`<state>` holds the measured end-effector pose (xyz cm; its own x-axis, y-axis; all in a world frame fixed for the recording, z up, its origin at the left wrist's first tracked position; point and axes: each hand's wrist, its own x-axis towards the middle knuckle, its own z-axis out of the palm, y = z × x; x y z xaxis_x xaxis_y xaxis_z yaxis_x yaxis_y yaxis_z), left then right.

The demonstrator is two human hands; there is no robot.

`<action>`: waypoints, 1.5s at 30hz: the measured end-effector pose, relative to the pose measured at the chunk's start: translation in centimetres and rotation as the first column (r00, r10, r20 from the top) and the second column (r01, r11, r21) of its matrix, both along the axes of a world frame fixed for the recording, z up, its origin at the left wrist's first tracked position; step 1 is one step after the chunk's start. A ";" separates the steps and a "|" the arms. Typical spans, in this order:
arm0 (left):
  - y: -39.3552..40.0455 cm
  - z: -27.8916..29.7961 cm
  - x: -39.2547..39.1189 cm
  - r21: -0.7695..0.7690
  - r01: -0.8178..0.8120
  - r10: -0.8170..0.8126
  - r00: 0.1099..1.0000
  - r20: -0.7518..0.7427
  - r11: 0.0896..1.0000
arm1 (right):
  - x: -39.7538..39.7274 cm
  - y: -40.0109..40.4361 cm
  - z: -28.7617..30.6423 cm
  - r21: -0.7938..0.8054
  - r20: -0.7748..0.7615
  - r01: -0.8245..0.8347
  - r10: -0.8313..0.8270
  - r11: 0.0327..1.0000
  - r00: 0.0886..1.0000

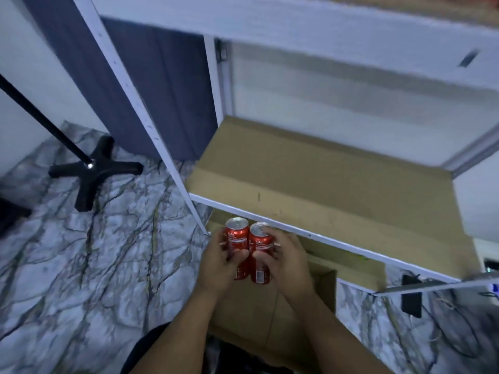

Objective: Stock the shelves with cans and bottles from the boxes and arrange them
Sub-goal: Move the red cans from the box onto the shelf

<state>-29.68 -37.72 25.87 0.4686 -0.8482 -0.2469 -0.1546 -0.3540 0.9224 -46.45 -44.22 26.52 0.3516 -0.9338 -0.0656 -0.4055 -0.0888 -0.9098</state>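
Two red cans held upright, side by side, touching, just below the shelf edge [283,228].
Left can [237,236] is gripped by left hand [220,261], right can [260,248] by right hand [289,261]; silver tops, white lettering; open cardboard box [302,306] underneath.

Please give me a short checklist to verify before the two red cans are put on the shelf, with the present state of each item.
1. Left hand grips the left can: ok, fingers curl round it.
2. Right hand grips the right can: ok.
3. Both cans are upright: ok, tops face up, side by side.
4. Landing place on the shelf is free: ok, its cardboard lining shows bare.
5. Cans are above the shelf's front rail: not ok, they sit just in front of it, over the open box.
6. More cans are left in the box: cannot tell.
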 end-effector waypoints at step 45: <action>-21.0 42.2 6.9 -0.522 0.240 -0.131 0.963 0.236 0.819 | 7.0 -17.4 43.9 -0.614 0.182 0.388 -0.355 0.688 0.917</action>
